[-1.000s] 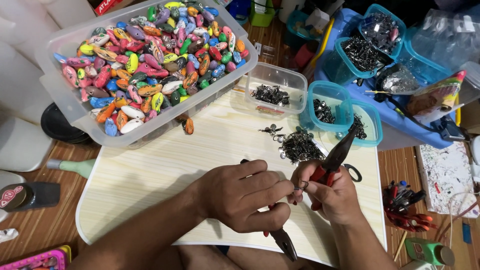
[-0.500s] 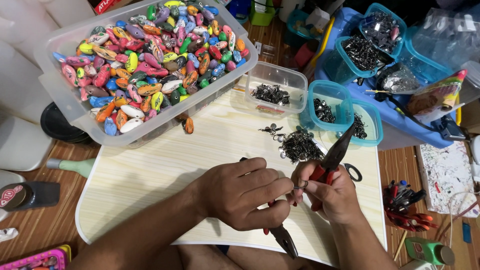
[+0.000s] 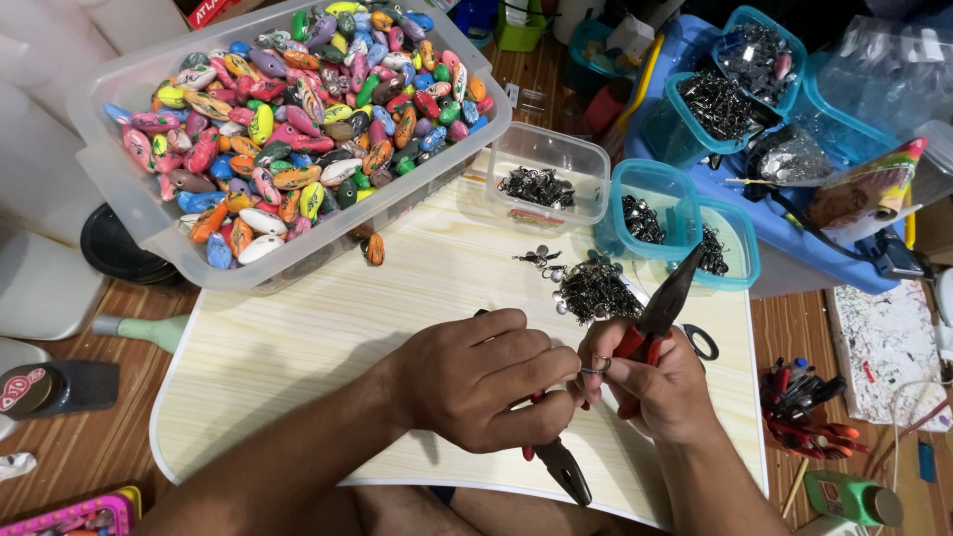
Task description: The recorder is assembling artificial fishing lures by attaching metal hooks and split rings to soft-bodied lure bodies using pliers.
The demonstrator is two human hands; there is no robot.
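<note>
Hands unmoved | left hand [image 3: 476,382] pinching ring [image 3: 596,366] | right hand [image 3: 660,382] gripping pliers [image 3: 663,308], seemingly

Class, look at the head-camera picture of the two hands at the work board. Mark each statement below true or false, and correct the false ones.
1. The right hand holds red-handled pliers. True.
2. The large clear bin holds only black metal parts. False: it is full of small painted pieces in many colours.
3. A small metal ring sits between the fingertips of the two hands. True.
4. The left hand rests inside a teal tub. False: it is over the pale wood-grain board, close to the right hand.
5. A loose pile of dark metal bits lies on the board beyond the hands. True.
</note>
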